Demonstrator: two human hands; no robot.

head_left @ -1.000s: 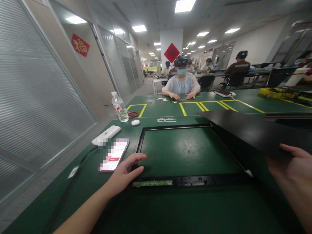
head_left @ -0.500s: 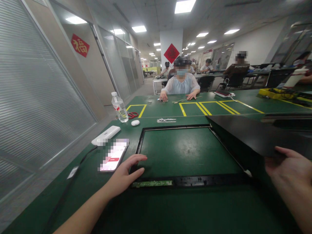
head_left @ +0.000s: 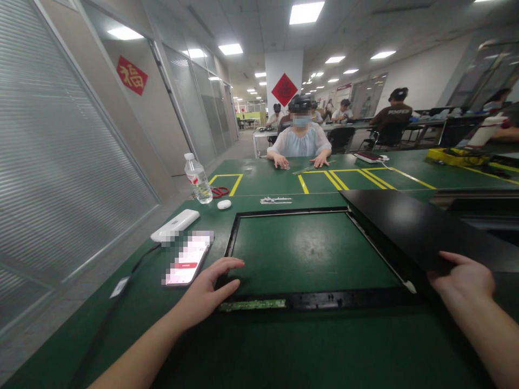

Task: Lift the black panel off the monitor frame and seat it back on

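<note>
The black panel (head_left: 409,224) lies at a tilt right of the black frame (head_left: 348,299), its near edge grasped by the right hand (head_left: 464,278), thumb on top. The left hand (head_left: 214,286), thumb and fingers parted, is at the frame's left side; whether it grips, I cannot tell. The bottle's (head_left: 198,181) red label is unreadable; a red sign (head_left: 132,75) reads "福", a brown shirt (head_left: 389,120) "PUMPK…", its end blurred.

The gold character "福" fills a red diamond sign (head_left: 132,75) on the left-hand partition (head_left: 101,40), while "PUMPKIN" runs across a brown shirt (head_left: 392,116) in the background. Markings on the pillar's red diamond (head_left: 284,90) and the water bottle label (head_left: 195,179) are illegible.
</note>
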